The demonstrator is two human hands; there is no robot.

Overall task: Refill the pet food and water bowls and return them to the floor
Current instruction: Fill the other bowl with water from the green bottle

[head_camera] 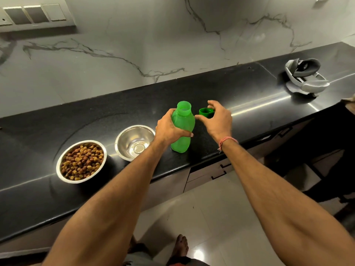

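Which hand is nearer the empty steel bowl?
Left. The left hand grips the green bottle just right of the empty steel bowl; the right hand is farther right, past the bottle, at the cap.

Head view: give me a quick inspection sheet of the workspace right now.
Surface: black countertop, glossy.
Job's things: kibble bowl full; steel bowl looks unfilled; green bottle upright, uncapped.
Clutter: grey headset at far right.
Grippers: left hand grips the bottle; right hand holds the green cap.
Cables: nothing seen.
Surroundings: marble wall, switch panel, tiled floor.
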